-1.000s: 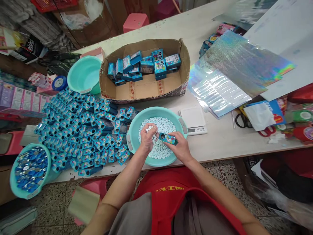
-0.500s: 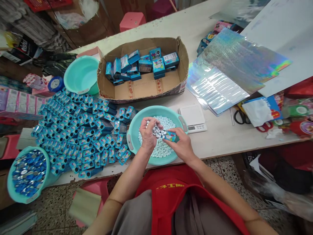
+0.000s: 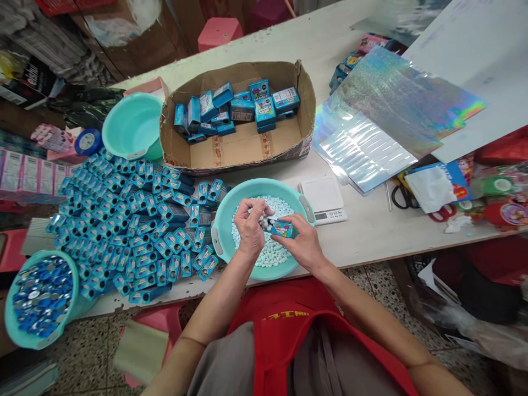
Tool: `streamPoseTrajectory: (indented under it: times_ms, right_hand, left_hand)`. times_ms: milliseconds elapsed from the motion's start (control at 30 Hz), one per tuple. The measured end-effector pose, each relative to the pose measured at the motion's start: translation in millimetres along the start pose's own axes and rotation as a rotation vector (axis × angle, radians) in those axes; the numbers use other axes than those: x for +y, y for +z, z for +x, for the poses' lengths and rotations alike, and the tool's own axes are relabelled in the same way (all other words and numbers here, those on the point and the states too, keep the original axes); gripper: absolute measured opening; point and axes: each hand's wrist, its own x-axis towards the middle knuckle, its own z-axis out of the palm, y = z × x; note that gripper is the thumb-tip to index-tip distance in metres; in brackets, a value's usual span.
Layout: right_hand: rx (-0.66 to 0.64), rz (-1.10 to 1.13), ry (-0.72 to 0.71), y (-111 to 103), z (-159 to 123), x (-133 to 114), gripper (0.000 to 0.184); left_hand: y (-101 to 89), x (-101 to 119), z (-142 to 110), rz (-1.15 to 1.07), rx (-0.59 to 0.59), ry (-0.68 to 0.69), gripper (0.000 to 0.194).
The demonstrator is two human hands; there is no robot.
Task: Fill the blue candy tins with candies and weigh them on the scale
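Observation:
Over a turquoise basin [image 3: 221,234] of small white candies [image 3: 270,254], my right hand [image 3: 304,242] grips a small blue candy box [image 3: 282,229], tilted with its open end toward the left. My left hand [image 3: 251,223] is cupped and closed around several white candies, right at that open end. Some candies show between its fingers and the box. To the left, many similar blue boxes [image 3: 144,247] stand packed together on the table, round holes facing up. A cardboard carton [image 3: 243,159] behind the basin holds several more blue boxes.
A white digital scale [image 3: 324,198] sits right of the basin. Shiny holographic sheets [image 3: 367,148], scissors [image 3: 402,197] and small packets lie farther right. An empty turquoise basin [image 3: 132,124] and a bucket of blue and silver discs [image 3: 43,297] are on the left.
My left hand has closed more and come up against the box's open end. Fewer candies show in it. The box has turned so its printed side faces up, and the view has shifted slightly.

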Motion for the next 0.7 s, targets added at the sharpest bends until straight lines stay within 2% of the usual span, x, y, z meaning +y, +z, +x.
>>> streamPoseTrajectory:
  times_ms: [67,267,533,633,700]
  right_hand:
    - [0.002,0.012,-0.006,0,0,0,0.029]
    - [-0.024,0.036,0.015,0,0,2,0.030]
    - [-0.025,0.032,0.010,-5,1,-2,0.030]
    - [-0.019,0.078,0.072,-8,2,8,0.028]
    - [-0.018,0.133,0.116,-10,2,16,0.030]
  left_hand:
    - [0.5,0,0,0.016,0.012,0.018,0.027]
    - [4.0,-3,1,0.015,0.004,-0.040,0.032]
    - [14.2,3,-3,0.018,-0.058,-0.035,0.043]
    - [9.2,-1,6,0.034,-0.028,-0.056,0.044]
    - [-1.4,-8,15,0.150,-0.012,-0.099,0.042]
